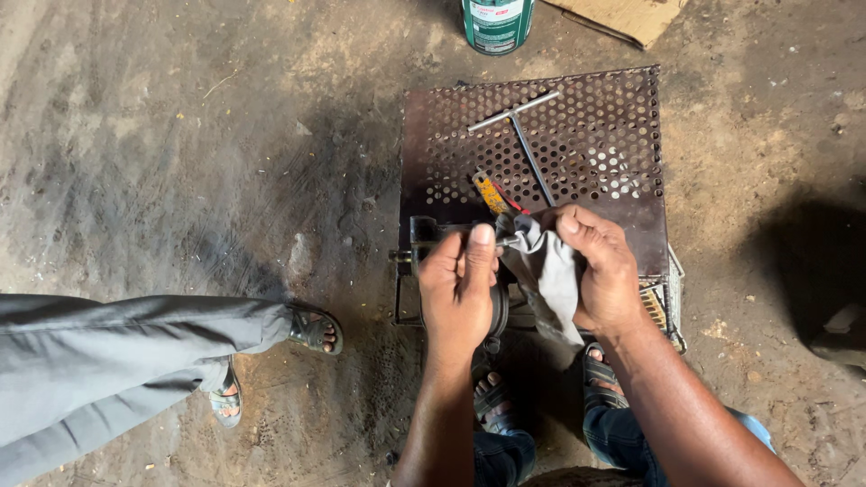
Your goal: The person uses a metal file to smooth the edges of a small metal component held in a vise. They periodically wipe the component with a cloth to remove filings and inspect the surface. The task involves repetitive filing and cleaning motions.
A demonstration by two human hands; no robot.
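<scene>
The left hand (458, 284) sits at the centre of the view, its grip closed around a dark round metal part (497, 311) whose short stub pokes out toward 9 o'clock; the thumb points up toward 12 o'clock and most of the part is hidden under the palm; the right hand (603, 271), just at 3 o'clock of the left, has its fingers pinched shut on a grey cloth (548, 275), which hangs between the two hands and touches the part; both hands hover over the near edge of a rusty perforated metal plate (622, 108) that serves as the counter; on the plate, toward 12 o'clock of the hands, lies a T-handled wrench (523, 126), its shaft running down toward the cloth; just beside it at 11 o'clock of the right hand rests a small yellow-handled tool (492, 192); a green can (496, 22) stands on the dirt floor (180, 117) at 12 o'clock beyond the plate; at 8 o'clock another person's grey trouser leg (117, 352) and sandalled foot (316, 331) rest on the floor, well apart from the hands.
</scene>
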